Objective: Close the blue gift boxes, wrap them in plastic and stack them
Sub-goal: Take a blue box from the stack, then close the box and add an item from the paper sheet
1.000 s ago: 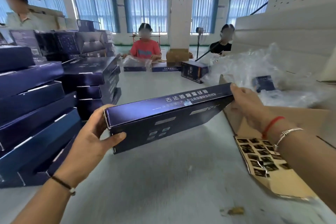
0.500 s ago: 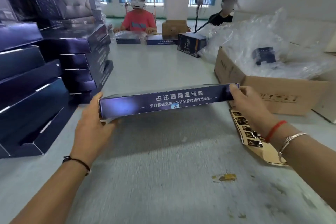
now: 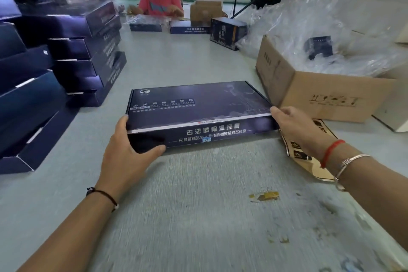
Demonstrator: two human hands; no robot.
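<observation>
A flat dark blue gift box (image 3: 198, 104) with white lettering lies closed on the grey table (image 3: 198, 205), its long front side towards me. My left hand (image 3: 130, 150) grips its near left corner, thumb along the front face. My right hand (image 3: 293, 126) holds the near right corner with fingers curled over the edge. A heap of clear plastic wrap (image 3: 320, 35) fills an open cardboard carton (image 3: 326, 95) just right of the box.
Stacks of blue gift boxes (image 3: 84, 51) rise on the left, nearer ones (image 3: 26, 104) leaning. A printed brown card sheet (image 3: 309, 152) lies under my right wrist. Two people sit at the far end behind smaller boxes (image 3: 227, 31). A white block (image 3: 397, 115) stands at the right.
The box came down from mid-air and was turned flat onto the table, top face up. Both hands stayed on its ends. The camera tilted downward.
</observation>
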